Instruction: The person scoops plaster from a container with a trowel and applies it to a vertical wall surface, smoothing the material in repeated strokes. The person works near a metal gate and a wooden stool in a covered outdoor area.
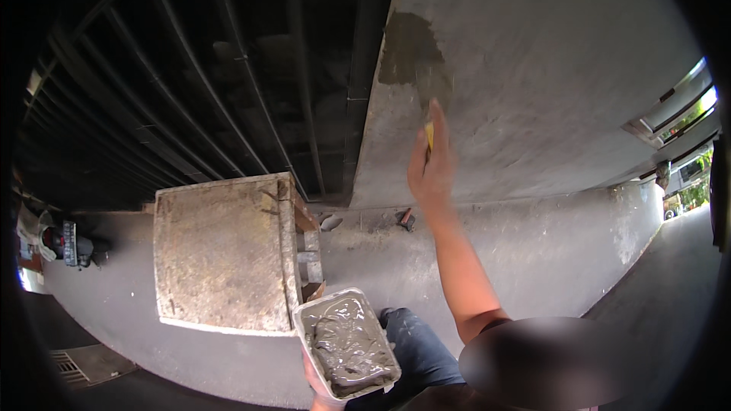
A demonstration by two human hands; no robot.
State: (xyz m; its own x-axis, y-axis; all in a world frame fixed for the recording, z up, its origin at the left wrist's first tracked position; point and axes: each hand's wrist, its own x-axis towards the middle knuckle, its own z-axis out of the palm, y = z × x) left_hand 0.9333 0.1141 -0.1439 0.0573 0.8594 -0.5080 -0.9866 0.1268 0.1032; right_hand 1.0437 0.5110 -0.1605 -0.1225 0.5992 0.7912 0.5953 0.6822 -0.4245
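R hand (434, 164), out at the far ctr, is closed round a slim tool w/ a yellow part (429, 135) showing b/w thumb & fingers; its tip end is blurred, so can't tell exact shape or if it's touching. Tool looks light & prob. stiff; best held by the yellow part, w/ fingers flat along it.

L hand (314, 382), near side, grips the tub (324, 302) at its near-left wall; most fingers are hidden beneath, so can't tell how far they reach under. Tub sits tilted a bit, near ctr, just right of the stand's near corner. It's well filled w/ grey paste (349, 342), wet & glossy, so prob. heavy for its size; thin wall may flex & smeared rim may be slippery. Better to carry the wt from under the base w/ thumb on outer wall, not pinch the rim. Paste itself looks soft, sticky, easily scooped.

Beyond R hand: grey wall (518, 91) w/ a dark damp-looking patch (411, 46) by its left edge. Left of that, dark bars (228, 61). Worn boxy stand (225, 255) left of tub. On floor (548, 259) by the wall foot, a small dark-and-reddish item (406, 219), too small to ID. Motorbike (68, 243) far left.
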